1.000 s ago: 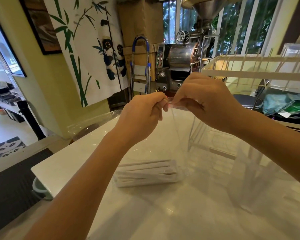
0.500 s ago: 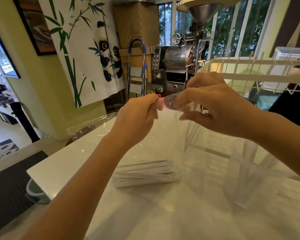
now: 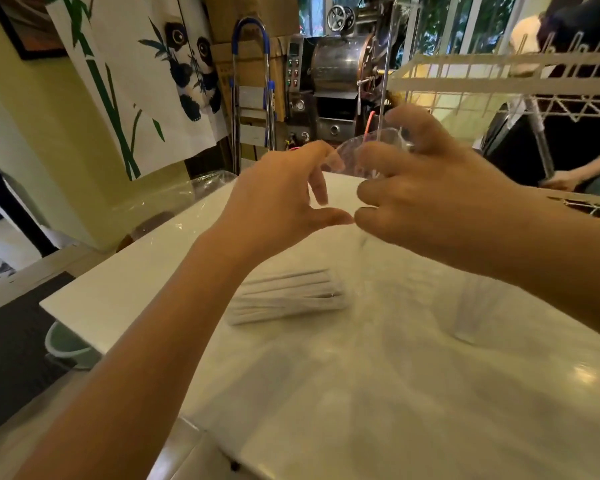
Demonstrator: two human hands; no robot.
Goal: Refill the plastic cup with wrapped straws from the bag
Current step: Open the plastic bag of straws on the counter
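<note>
Two bare forearms reach out over a glossy white tabletop [image 3: 378,393], where a person is working open the top of a clear plastic bag [image 3: 368,157] held up above it. Below the left hand [image 3: 278,199], a flat bundle of white paper-wrapped straws [image 3: 288,299] lies on the table; whether it sits inside the bottom of the bag cannot be told through the film and blur. Under the right wrist stands the clear plastic cup [image 3: 475,313], faint and upright, its contents unreadable.

The left hand is loosely spread, fingertips on the bag's left edge, thumb hanging free. The right hand [image 3: 426,195] pinches the bag's top, where a thin red strip [image 3: 368,124] stands up.

The likely trouble: the slippery film may slide from so light a left-hand hold, or a hard pull may tear it and scatter straws over the table. The right forearm, passing just above the cup, could tip it on the way down.

Beyond the hands stand a white wire rack [image 3: 499,71], a steel roasting machine [image 3: 340,67] and a panda-and-bamboo wall hanging [image 3: 146,74].
</note>
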